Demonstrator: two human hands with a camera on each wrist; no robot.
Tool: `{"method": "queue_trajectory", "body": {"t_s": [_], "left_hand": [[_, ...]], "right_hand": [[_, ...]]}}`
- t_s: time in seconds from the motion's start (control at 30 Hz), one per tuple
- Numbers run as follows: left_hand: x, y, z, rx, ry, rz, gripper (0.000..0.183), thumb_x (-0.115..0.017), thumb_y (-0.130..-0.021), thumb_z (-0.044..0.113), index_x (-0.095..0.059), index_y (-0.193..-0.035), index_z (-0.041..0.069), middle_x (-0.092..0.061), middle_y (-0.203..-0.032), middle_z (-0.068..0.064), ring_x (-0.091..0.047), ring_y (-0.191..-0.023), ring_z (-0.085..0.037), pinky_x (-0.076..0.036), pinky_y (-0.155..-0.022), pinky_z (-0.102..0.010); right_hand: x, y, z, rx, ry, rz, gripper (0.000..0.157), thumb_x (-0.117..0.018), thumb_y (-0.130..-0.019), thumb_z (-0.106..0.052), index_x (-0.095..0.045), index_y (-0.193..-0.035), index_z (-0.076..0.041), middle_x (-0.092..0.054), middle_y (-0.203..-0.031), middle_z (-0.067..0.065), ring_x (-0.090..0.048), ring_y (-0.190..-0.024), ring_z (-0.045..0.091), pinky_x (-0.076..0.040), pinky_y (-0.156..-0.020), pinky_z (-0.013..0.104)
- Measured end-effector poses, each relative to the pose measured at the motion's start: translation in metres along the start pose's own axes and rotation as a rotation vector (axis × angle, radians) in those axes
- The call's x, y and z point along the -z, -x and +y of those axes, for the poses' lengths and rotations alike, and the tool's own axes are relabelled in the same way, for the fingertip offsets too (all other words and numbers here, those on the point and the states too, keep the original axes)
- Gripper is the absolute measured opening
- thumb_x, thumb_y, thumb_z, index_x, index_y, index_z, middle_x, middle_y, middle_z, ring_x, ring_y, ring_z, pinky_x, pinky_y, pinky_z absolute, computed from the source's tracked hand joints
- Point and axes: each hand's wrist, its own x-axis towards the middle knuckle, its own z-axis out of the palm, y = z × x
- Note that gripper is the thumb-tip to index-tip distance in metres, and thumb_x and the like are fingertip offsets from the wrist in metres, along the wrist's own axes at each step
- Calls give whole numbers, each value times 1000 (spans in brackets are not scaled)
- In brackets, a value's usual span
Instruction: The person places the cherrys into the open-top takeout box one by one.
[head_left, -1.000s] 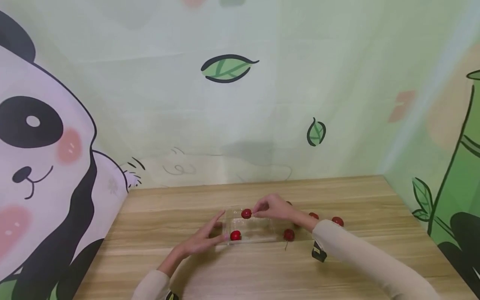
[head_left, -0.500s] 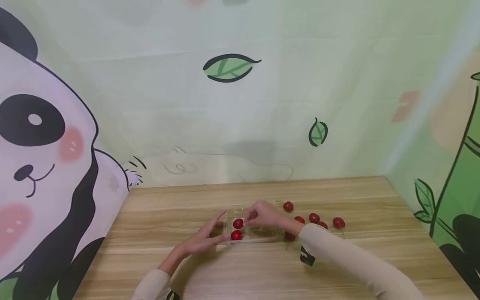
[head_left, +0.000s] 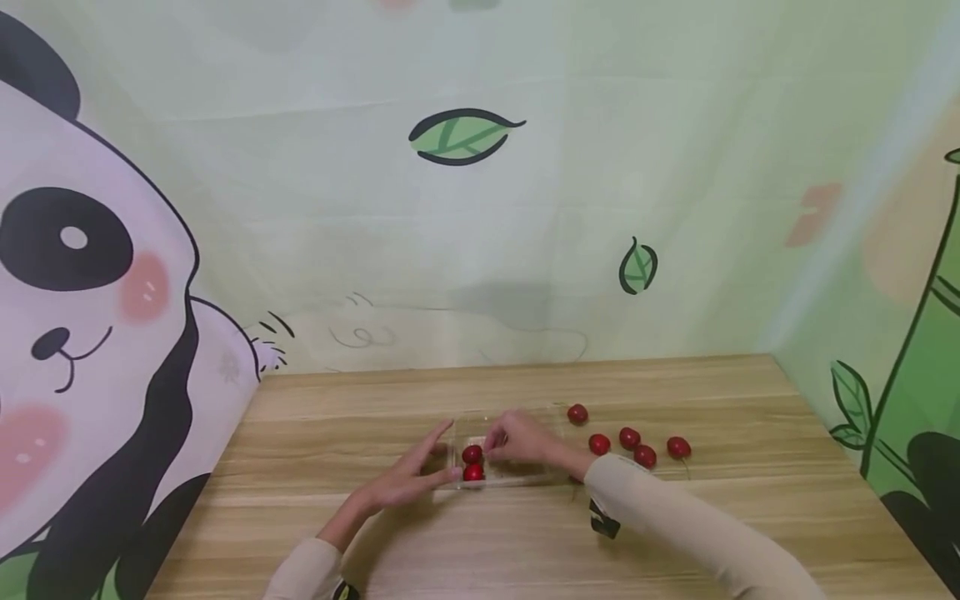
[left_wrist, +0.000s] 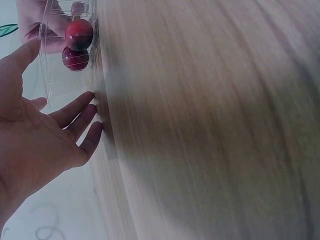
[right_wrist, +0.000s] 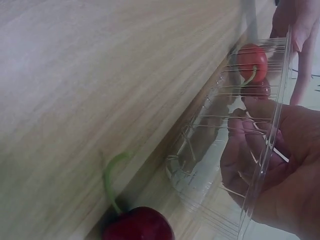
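A clear plastic box point(head_left: 517, 481) stands on the wooden table with two cherries at its left end. The nearer, bright red cherry point(head_left: 473, 472) has a green stem, seen in the right wrist view. Just behind it is a darker cherry point(head_left: 472, 454), which my right hand point(head_left: 521, 437) holds by the stem, fingers curled inside the box; the fingertips largely hide the pinch. My left hand point(head_left: 405, 477) rests against the box's left end, thumb at the near corner and forefinger at the far one. Its other fingers stretch loosely beside the wall in the left wrist view.
Several loose cherries lie right of the box, among them one at the back point(head_left: 577, 414) and one far right point(head_left: 678, 447). Another cherry point(right_wrist: 139, 226) lies close to the box, mostly behind my right wrist in the head view. A printed cloth point(head_left: 360, 208) hangs behind the table.
My right hand has carried the darker cherry from the back of the box toward the front, down beside the bright red cherry. My left hand has stayed at the box's end.
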Motion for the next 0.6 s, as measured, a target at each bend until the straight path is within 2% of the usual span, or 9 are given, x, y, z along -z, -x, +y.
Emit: {"method": "queue_trajectory", "body": {"t_s": [0.23,0.4,0.6], "left_hand": [[1,0,0,-11,-3,-6,85,-62,-102,31,-9,-165,11,-42,-154,-32,-37,-146,-51,-24,-117,-74],[-1,-2,-3,-4,-1,-5,86,-63,-102,34,-10,-165,12,-41,-155,-32,-36,-146,-50,-23,-117,-75],[0,-1,-1,-5,8,-2,86,-63,-101,34,-9,-165,12,-40,-156,-32,-36,-147,-50,-22,-118,-74]], "right_hand": [[-1,-1,1,2,22,18,5,-77,-87,-5,-77,-88,0,-77,-81,8,-62,-67,1,-52,-63,13],[5,2,-3,-26,-16,29,6,-75,-89,-3,-78,-92,0,-77,-84,9,-60,-66,1,-51,-60,15],[25,12,-8,-14,-26,57,9,-72,-93,-6,-78,-95,0,-78,-89,8,-68,-77,7,-57,-72,18]]}}
